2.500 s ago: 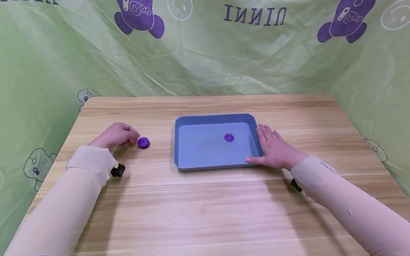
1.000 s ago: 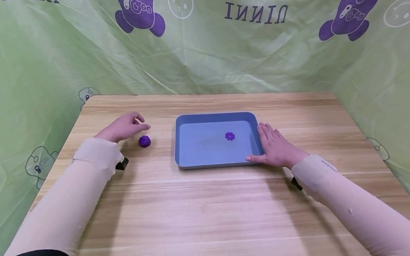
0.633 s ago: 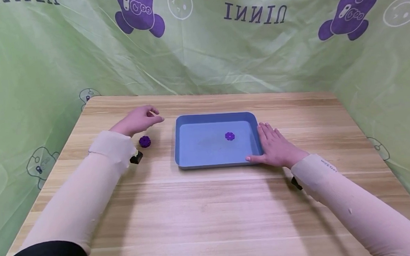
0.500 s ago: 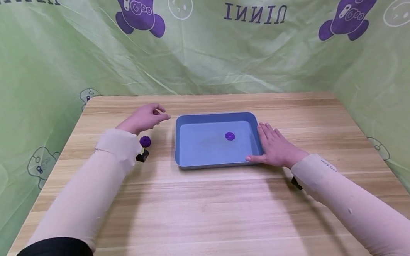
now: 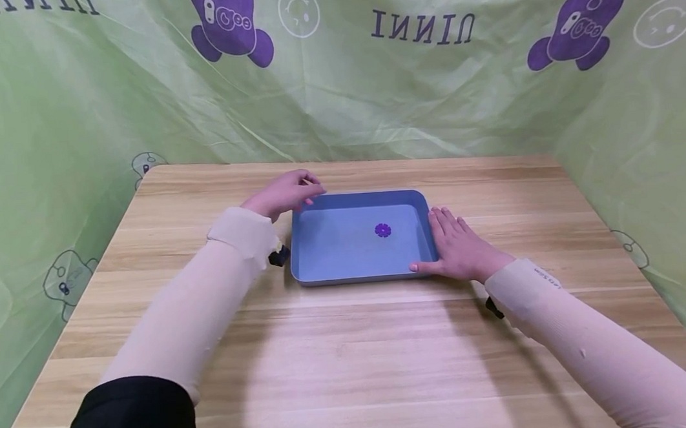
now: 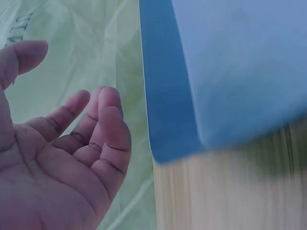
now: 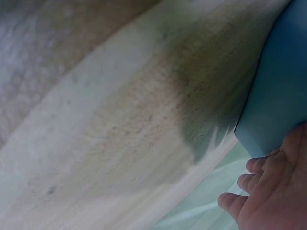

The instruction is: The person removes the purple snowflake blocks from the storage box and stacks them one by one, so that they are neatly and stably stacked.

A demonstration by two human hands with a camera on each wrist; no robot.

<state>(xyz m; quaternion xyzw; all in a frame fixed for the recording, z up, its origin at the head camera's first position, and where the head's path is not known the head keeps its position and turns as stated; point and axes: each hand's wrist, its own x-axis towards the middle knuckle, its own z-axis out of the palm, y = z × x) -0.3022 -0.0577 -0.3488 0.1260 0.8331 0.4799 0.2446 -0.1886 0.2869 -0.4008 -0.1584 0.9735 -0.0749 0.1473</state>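
Note:
My left hand [image 5: 289,192] hovers over the far left corner of a shallow blue tray [image 5: 361,279]. In the left wrist view its palm and loosely bent fingers [image 6: 112,139] hold nothing, and the tray's wall [image 6: 168,96] is beside them. My right hand [image 5: 464,246] rests with straight, spread fingers along the tray's right side, its thumb over the near right corner. The right wrist view shows its fingers by the tray's outer wall [image 7: 278,86]. A flat purple flower-shaped disc [image 5: 382,230] lies in the tray, right of the middle. The round purple piece seen earlier is hidden by the left sleeve.
Under everything is a pale wood-grain table [image 5: 351,362]. A green printed sheet [image 5: 337,98] hangs behind the table and along both sides. A small black camera [image 5: 278,256] sits under the left wrist, near the tray's left wall.
My left hand has left the round purple piece and moved right and away from me to the tray's far left corner; the sleeve now covers that piece. The right hand and tray stay put.

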